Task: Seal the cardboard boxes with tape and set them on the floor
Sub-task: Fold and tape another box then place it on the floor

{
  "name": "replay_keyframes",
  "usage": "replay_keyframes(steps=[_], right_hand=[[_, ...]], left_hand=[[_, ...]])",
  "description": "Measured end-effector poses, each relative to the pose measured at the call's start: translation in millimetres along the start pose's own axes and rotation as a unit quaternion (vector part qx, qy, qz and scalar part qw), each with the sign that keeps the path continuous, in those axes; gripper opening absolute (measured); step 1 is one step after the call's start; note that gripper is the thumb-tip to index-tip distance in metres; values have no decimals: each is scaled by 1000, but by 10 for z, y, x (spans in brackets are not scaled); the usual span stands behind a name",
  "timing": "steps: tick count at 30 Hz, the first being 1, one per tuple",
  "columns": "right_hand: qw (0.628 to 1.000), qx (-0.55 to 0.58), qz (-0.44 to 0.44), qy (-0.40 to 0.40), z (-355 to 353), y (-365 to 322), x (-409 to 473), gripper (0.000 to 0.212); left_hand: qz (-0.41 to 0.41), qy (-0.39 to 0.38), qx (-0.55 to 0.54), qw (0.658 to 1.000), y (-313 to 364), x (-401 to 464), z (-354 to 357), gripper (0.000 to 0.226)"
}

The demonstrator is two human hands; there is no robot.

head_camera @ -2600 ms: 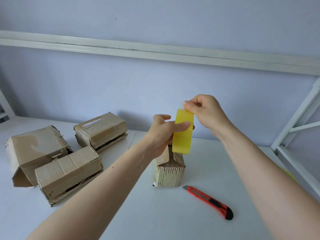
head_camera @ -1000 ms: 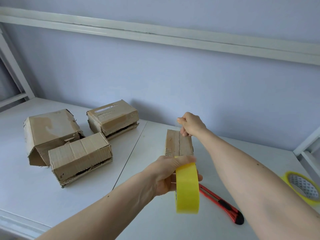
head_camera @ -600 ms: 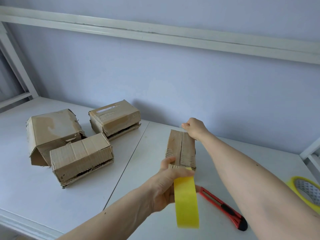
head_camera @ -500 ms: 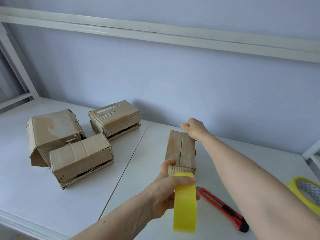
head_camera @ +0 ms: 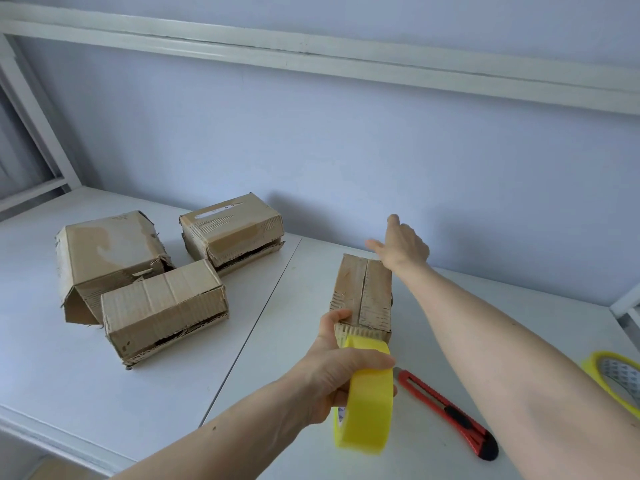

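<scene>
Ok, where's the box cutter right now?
The red box cutter lies on the white table at lower right, just right of the yellow tape roll held by the left hand.

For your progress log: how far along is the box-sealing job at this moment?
Done: nothing is on the floor; all four boxes sit on the table. In hand: the left hand grips the yellow tape roll at the narrow box; the right hand is open above its far end. Left: three boxes with gaping flaps.
</scene>
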State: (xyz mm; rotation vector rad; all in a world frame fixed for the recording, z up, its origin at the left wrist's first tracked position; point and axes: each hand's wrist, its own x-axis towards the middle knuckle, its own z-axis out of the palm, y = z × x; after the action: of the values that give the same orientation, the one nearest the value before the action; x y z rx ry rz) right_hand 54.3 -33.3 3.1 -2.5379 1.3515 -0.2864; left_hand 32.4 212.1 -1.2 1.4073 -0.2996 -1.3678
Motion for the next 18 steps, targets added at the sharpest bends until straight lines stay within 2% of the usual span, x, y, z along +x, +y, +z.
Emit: replay_keyframes(steps=[1,2,4,7,8,10,14,18], right_hand=[[999,9,-22,29,8,-31,-57,35],[998,17,-42,42,9,-72,-124,31],[997,0,-77,16,-11,-180,-323,37],[990,-53,-86,-100,80,-255,-603,50],[988,-61,-88,-114,155,-238,-664,57],[990,-57,-90,-95,308,-171,-715,70],[992,-49,-87,-78,350,-165,-680,70],[991,-57,-84,-89,359,-162,-666,69]], left_hand=[[2,2,4,1000,0,15,-5,87],[5,3,10,1000,0,33,-15,87],[8,2,14,1000,11,39,-26,87],[18,-5,21,1000,-2,52,-38,83],[22,-8,24,999,-12,42,-35,81],[36,-7,37,999,-51,30,-48,77],[63,15,47,997,-95,-3,-87,74],[75,39,60,995,-121,18,-94,95]])
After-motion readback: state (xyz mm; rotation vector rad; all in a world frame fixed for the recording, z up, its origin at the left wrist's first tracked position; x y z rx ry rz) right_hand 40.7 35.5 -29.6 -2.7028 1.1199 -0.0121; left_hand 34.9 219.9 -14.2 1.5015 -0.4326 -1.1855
